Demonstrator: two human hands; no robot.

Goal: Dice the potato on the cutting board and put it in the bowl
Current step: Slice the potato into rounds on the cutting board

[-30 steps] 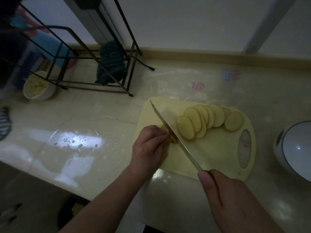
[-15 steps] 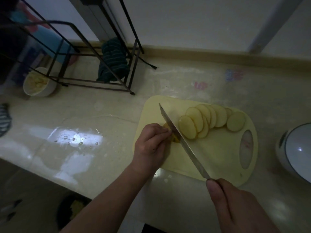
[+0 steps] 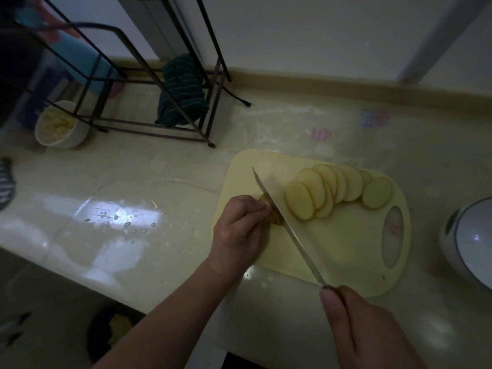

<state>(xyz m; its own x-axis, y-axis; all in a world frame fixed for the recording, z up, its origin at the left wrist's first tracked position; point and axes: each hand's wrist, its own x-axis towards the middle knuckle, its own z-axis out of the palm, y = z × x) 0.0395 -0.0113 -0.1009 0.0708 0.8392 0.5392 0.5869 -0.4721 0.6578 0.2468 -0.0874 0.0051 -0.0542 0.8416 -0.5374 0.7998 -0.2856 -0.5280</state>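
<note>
The cutting board is pale yellow and lies flat on the glossy countertop, with an oval handle hole at its right end. The left hand rests on the board's left portion, fingers curled down over the remaining potato end — only a small yellowish part of it shows beyond the fingertips. The right hand grips the handle of the knife, thumb laid along the top; the handle itself is mostly hidden inside the fist. The blade runs diagonally across the board, its tip pointing away from the person, its flat side against the potato end just beside the left fingertips. To the right of the blade, a row of potato slices lies fanned and overlapping on the board's far half. A white bowl with a dark rim stands on the countertop near the board's right end — partly cut off by the frame edge. At the far left, a second bowl holds pale cut pieces beside a black wire rack, over which a dark striped cloth hangs.
</note>
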